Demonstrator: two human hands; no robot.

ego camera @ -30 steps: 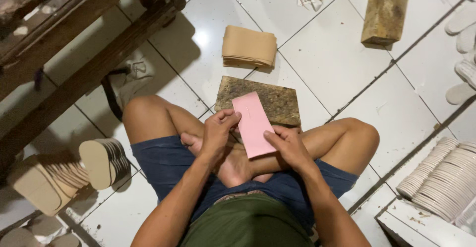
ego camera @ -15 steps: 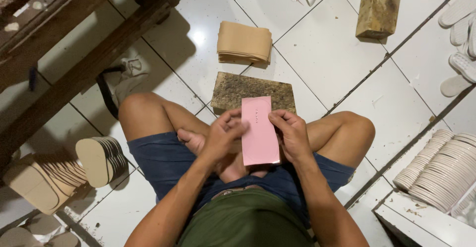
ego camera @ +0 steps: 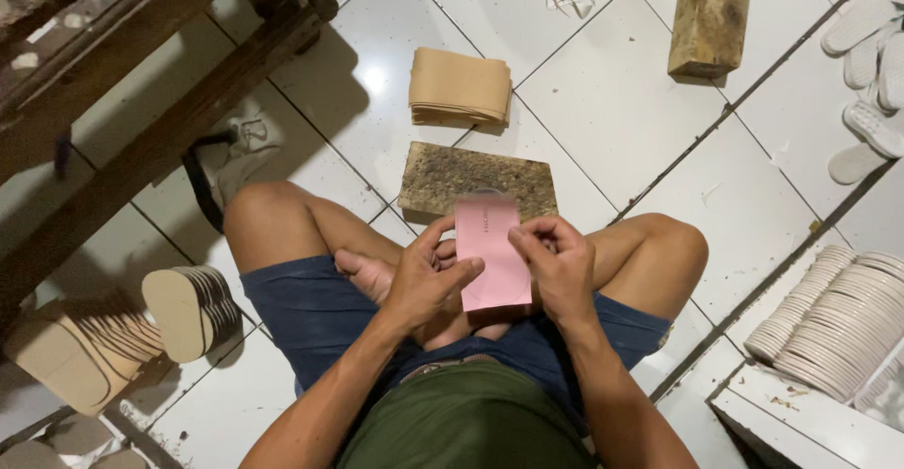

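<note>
I sit cross-legged on a white tiled floor. A pink rectangular sheet (ego camera: 493, 254) stands upright over my lap, held between both hands. My left hand (ego camera: 426, 279) grips its left edge with the thumb across the front. Its upper right edge is pinched by the fingers of my right hand (ego camera: 557, 269). Just beyond the sheet a worn, speckled wooden block (ego camera: 476, 180) lies flat on the floor in front of my knees.
A stack of tan sheets (ego camera: 460, 88) lies behind the block, a second wooden block (ego camera: 709, 23) farther right. Rows of pale shoe soles (ego camera: 838, 316) fan out at right, tan soles (ego camera: 188, 309) at left. A dark wooden bench (ego camera: 141, 64) fills the upper left.
The pink sheet came off the wooden block toward my lap and turned from tilted to upright. Both hands shifted their grip along its edges.
</note>
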